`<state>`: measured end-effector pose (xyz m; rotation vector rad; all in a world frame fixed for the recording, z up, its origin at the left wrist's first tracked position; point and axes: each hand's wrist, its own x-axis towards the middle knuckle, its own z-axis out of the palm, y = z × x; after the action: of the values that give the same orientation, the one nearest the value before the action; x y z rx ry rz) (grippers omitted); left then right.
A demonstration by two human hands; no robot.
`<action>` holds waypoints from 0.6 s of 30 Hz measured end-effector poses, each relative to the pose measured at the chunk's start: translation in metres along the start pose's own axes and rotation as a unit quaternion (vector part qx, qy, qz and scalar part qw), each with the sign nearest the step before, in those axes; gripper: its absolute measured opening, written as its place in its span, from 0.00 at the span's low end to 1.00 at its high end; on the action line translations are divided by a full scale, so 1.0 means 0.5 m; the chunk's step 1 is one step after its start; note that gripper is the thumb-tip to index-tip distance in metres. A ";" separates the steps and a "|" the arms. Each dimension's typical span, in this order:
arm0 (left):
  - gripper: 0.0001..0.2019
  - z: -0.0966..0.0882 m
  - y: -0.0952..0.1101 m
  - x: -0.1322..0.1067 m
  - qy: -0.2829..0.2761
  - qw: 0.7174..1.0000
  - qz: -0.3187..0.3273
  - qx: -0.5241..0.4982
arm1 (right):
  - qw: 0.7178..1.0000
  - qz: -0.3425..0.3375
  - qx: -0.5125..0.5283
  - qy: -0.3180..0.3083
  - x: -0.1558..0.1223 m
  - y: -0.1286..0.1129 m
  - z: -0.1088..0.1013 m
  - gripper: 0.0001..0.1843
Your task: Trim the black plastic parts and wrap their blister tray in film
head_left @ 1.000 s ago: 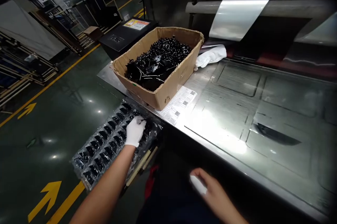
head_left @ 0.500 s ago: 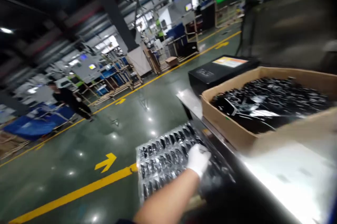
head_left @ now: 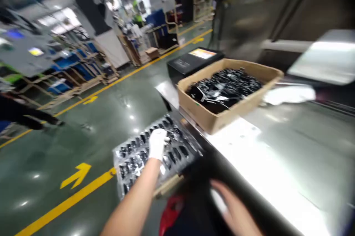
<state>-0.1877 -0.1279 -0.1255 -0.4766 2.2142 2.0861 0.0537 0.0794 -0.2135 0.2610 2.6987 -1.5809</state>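
Note:
My left hand, in a white glove, rests on a clear plastic-wrapped tray of black parts, its fingers bunched among the rows. Blur hides any grip there. My right hand sits low at the bottom edge, blurred, with a white piece against its fingers. Beyond the tray stands a cardboard box heaped with glossy black parts. A white cloth or glove lies on the steel table behind the box.
A black machine case stands behind the box. A rolled metal sheet is at the upper right. Yellow lines mark the green floor. Blue-binned racks stand farther off, and a dark-sleeved person is at the left edge.
The view has swung left, showing more of the factory floor. My left hand stays on the tray. My right hand sits lower and further right in the frame.

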 end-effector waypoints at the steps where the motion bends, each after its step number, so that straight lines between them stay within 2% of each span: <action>1: 0.11 -0.013 -0.011 0.010 0.007 1.000 0.003 -0.010 | 0.999 -0.011 -0.039 -0.022 0.003 -0.007 -0.002 0.27; 3: 0.12 -0.035 -0.032 0.021 0.014 1.000 0.002 -0.024 | 0.989 -0.057 -0.112 -0.074 0.047 -0.032 0.008 0.31; 6: 0.12 -0.060 -0.054 0.009 0.019 0.999 -0.006 -0.036 | 0.981 -0.082 -0.141 -0.103 0.133 -0.079 0.039 0.26; 8: 0.12 -0.069 -0.066 -0.003 0.020 0.999 -0.014 -0.039 | 0.976 -0.093 -0.153 -0.122 0.166 -0.103 0.056 0.23; 13: 0.14 -0.067 -0.092 -0.013 0.008 1.000 -0.020 -0.017 | 0.969 -0.084 -0.182 -0.146 0.185 -0.114 0.079 0.12; 18: 0.15 -0.026 -0.094 -0.013 -0.049 0.997 0.014 0.051 | 0.974 -0.078 -0.164 -0.136 0.182 -0.112 0.083 0.11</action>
<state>-0.1670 -0.1412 -0.1680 -0.3304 2.2710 1.9523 -0.0475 0.0296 -0.1935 -0.1636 2.7509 -1.0709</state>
